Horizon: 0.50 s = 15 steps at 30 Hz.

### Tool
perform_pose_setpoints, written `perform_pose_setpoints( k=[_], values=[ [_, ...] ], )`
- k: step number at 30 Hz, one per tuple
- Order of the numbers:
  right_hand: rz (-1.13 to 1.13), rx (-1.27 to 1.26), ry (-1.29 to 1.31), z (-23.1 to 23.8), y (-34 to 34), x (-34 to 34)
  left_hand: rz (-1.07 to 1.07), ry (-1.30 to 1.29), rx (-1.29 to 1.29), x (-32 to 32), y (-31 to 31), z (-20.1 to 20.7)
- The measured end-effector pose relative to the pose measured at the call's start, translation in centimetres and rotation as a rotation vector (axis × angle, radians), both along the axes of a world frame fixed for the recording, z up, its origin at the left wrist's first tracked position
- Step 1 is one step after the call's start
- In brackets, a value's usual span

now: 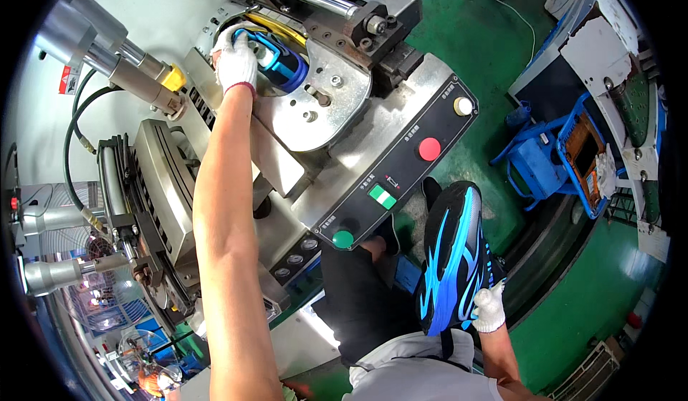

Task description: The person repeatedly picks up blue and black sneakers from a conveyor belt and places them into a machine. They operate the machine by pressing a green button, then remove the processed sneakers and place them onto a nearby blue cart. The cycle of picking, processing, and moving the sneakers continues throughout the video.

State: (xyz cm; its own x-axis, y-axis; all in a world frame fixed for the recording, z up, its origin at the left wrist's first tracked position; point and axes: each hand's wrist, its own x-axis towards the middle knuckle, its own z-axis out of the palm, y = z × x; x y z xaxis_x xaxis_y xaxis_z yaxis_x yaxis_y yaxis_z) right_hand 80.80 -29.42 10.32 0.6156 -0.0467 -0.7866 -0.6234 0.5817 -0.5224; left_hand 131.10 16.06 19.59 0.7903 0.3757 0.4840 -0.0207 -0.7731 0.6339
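Observation:
My left hand [238,63], in a white knit glove, reaches far forward into the machine. Its fingers close over the edge of a blue shoe [288,70] seated in the metal clamp plate [304,118]. Part of that shoe is hidden by the glove and the plate. At the lower right my right hand [489,308], also gloved in white, grips a second shoe [453,258] near its heel end. This one is held upright beside my lap, its black, blue and purple patterned sole facing me. Its upper is mostly out of sight.
A sloped control panel [394,164] with a red button [429,149] and green buttons lies between my arms. Metal cylinders [118,64] jut in at the left, above another press unit [161,193]. A blue stool [534,161] stands at right on the green floor.

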Motion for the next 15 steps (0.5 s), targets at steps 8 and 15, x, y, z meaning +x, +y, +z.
perform_pose_setpoints(
  k=[8,15],
  values=[
    [0.081,-0.311,-0.169,5.5,1.6,3.0,-0.103,-0.456,-0.028,-13.3,-3.7,12.5],
    [0.085,-0.485,-0.671,10.9,5.9,13.4,-0.621,-0.246,-0.02,-39.3,-5.9,13.4]
  ],
)
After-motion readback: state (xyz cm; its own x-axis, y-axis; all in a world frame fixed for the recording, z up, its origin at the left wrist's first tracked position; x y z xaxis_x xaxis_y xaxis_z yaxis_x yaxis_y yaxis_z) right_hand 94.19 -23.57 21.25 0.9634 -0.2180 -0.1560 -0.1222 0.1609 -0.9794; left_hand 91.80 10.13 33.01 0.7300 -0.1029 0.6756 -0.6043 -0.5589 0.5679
